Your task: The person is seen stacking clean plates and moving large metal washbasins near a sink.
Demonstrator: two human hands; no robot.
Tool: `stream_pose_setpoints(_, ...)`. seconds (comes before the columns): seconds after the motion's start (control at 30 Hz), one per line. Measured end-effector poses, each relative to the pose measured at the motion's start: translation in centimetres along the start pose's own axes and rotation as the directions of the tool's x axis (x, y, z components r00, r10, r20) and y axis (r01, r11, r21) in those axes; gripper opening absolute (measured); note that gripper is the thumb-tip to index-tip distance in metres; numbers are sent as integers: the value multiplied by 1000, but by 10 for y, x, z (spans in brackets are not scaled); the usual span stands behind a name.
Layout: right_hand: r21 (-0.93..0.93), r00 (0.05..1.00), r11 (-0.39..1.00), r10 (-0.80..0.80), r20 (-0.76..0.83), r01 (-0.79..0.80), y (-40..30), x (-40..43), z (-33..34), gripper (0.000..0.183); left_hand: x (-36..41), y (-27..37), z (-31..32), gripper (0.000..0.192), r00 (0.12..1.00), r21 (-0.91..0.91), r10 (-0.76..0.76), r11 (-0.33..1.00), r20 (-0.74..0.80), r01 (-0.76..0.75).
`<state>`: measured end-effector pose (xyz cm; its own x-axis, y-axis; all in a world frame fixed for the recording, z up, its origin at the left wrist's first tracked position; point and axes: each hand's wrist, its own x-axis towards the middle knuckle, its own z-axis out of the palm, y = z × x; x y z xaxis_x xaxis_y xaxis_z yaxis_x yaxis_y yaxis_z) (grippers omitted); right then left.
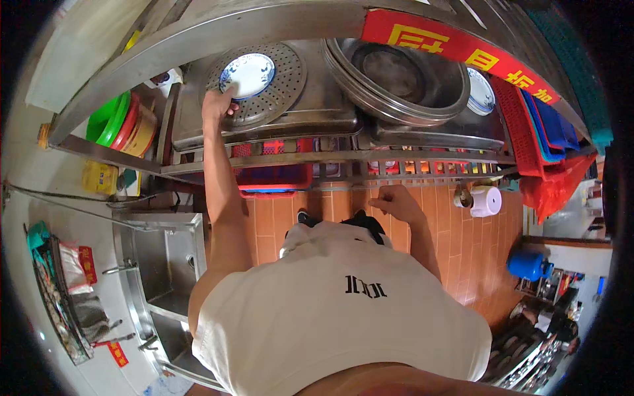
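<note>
My left hand point(220, 105) reaches to a metal shelf and grips the near left rim of a white plate with a blue floral border point(250, 74). The plate lies over a round perforated metal steamer tray point(287, 91). My right hand point(392, 202) hangs over the floor at my right side, its fingers curled; whether it holds anything small cannot be told. Large round metal basins point(396, 106), one in another, stand on the shelf right of the tray. A stack of blue-patterned plates point(480, 94) is right of the basins.
Green and red plastic basins point(109, 121) are at the shelf's left end. Red and blue baskets point(525, 128) stand at its right. A steel sink point(171, 267) is at my left. A pink stool point(486, 201) stands on the tiled floor. Another person point(554, 321) is at the far lower right.
</note>
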<state>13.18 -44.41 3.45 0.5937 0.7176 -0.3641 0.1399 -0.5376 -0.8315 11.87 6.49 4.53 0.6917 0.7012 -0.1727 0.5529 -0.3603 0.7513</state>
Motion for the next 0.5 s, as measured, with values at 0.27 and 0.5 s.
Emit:
stream_pose_setpoints(0.27,42,974,990,-122,-191,132,-11,11,38,29,0,3,-3,32,995,-268,3,963,104,25)
stream_pose_setpoints(0.5,90,978,986,-126,-164,142,-17,35,76,29,-10,-19,-1,26,930,-759,119,618,348,205)
